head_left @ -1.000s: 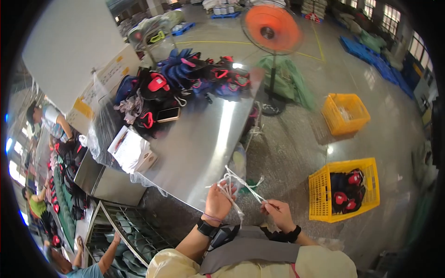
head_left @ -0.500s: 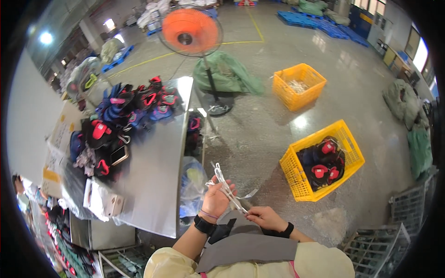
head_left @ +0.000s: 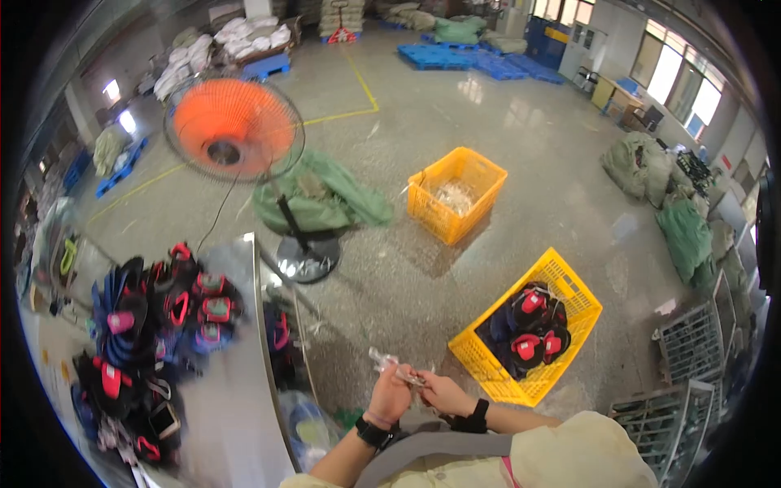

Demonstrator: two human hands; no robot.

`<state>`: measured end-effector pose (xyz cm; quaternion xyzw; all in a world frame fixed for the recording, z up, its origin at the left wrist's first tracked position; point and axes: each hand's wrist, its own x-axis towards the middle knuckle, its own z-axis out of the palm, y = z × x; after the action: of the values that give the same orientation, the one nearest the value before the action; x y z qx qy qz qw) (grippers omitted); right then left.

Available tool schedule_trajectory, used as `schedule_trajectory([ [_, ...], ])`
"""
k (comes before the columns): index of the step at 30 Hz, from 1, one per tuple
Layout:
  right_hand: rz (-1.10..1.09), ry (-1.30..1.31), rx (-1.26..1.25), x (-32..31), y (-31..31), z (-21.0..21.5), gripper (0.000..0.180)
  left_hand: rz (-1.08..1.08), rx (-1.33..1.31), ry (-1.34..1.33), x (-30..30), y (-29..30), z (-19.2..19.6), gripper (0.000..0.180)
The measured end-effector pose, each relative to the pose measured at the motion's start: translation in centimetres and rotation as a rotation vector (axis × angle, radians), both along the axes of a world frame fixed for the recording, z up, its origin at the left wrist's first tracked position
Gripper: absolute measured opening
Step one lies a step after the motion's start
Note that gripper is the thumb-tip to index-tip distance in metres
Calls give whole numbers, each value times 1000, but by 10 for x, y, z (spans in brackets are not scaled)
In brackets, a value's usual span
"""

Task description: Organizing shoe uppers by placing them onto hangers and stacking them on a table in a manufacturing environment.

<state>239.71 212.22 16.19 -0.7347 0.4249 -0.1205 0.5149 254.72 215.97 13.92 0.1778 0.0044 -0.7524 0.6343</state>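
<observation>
In front of my body, my left hand [head_left: 391, 398] is closed around a small bunch of white cords [head_left: 379, 356], whose looped end sticks out past the fingers. My right hand [head_left: 445, 395] meets it from the right with its fingertips pinched on the cords' other end. Blur hides the exact grip. To the right of my hands stands a yellow crate [head_left: 473, 351] holding several black pieces with red patches [head_left: 527, 346], perhaps shoe uppers.
A metal table [head_left: 232, 366] on the left carries piled dark pieces [head_left: 167, 305] and a phone [head_left: 164, 420]. Ahead stand an orange fan [head_left: 232, 126], a green sack [head_left: 317, 199] and another yellow crate [head_left: 451, 224] with whitish scraps inside. Wire racks [head_left: 663, 427] line the right.
My view has swung to the right, so the table and fan sit farther left. My hands have drawn together, and my left fingers, looser before, have closed on the cords.
</observation>
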Motion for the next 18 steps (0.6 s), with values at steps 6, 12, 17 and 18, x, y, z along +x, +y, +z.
schedule_trajectory([
  [6,-171,291,-129,-34,-106,-64,19,-629,-64,-691,42,-81,-3,35],
  [12,-83,587,-92,-65,-151,-74,21,-788,-902,-1331,35,-184,8,42],
  [17,12,339,66,-32,-216,-58,20,-516,-1058,-1751,8,-275,-31,41],
  [18,-82,204,42,-34,-228,-88,19,-898,-857,-1754,0,-295,-41,37],
])
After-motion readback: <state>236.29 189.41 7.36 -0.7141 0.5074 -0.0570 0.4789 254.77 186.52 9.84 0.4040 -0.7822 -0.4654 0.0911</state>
